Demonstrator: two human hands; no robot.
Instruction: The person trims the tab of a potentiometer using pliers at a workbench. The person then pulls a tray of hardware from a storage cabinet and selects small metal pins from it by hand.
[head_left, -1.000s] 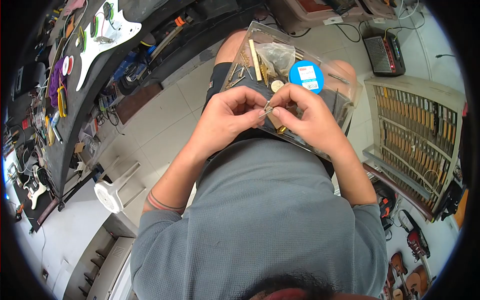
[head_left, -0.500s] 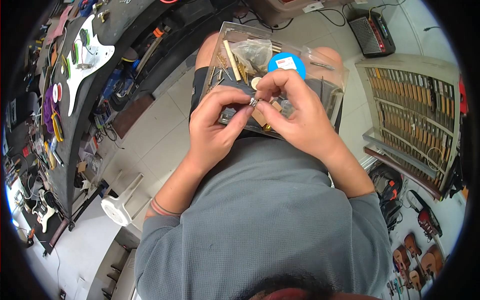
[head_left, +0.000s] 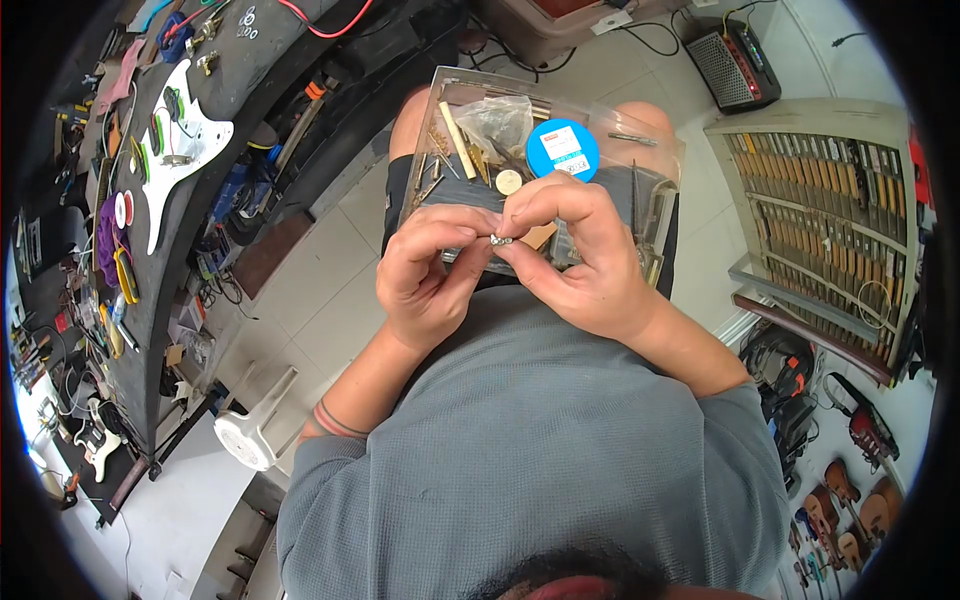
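Note:
Between my fingertips is a small shiny metal part [head_left: 500, 240], too small to make out its kind. My left hand [head_left: 430, 270] pinches it from the left with thumb and forefinger. From the right, my right hand [head_left: 585, 245] closes thumb and fingers on the same piece. Both hands are over a clear plastic tray [head_left: 432, 110] on my lap. Inside the tray lie a round blue-lidded container [head_left: 545, 155], a plastic bag [head_left: 500, 125], a pale rod [head_left: 455, 135], a cream disc [head_left: 508, 182] and thin metal pieces. My hands partly hide the tray's near side.
At left, a dark workbench [head_left: 265, 70] carries a white guitar pickguard [head_left: 195, 135] with wiring. A white stool [head_left: 245, 440] stands on the floor below it. To the right are a rack of handled tools [head_left: 820, 220], a small amplifier [head_left: 725, 65] and several stringed instruments [head_left: 840, 480].
The view has shifted slightly, and both hands with the metal part sit a little lower in it. My right hand has moved off the blue lid, which now shows more fully.

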